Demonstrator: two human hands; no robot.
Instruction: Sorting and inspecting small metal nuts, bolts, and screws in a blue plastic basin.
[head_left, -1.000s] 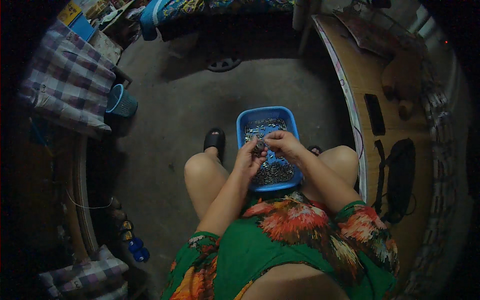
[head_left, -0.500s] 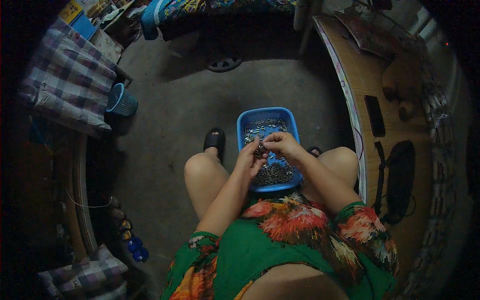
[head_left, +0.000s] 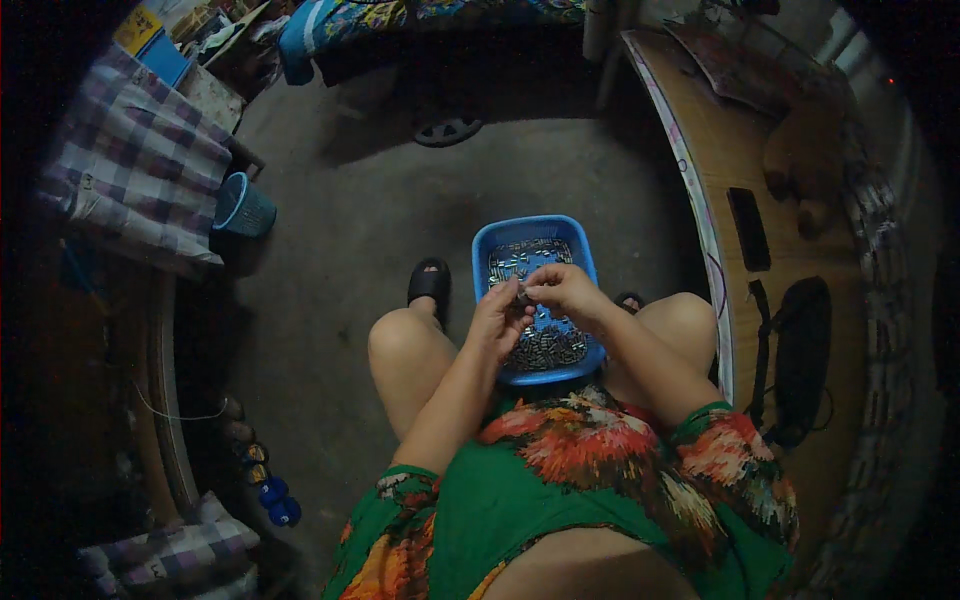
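A rectangular blue plastic basin (head_left: pixel 478 250) sits between my legs. Many small silvery metal cylinders (head_left: pixel 550 350) lie heaped at its near end, and others are spread over its far half. Above the basin's middle, my left hand (head_left: pixel 494 318) has its fingers curled around some of the small metal cylinders. My right hand (head_left: pixel 566 292) meets it from the right, thumb and finger pinched at the left fingertips. Whatever is inside that right pinch is too small and covered to make out.
A wooden bench top (head_left: pixel 740 300) runs along my right, bearing a black phone (head_left: pixel 749 230) and a black bag (head_left: pixel 803 350). At the left stand a blue wastebasket (head_left: pixel 244 208) and a checked cloth (head_left: pixel 140 160). A round dark base (head_left: pixel 447 131) rests on the floor ahead.
Both hands stay together over the basin, with only slight finger movement. The view has shifted very slightly.
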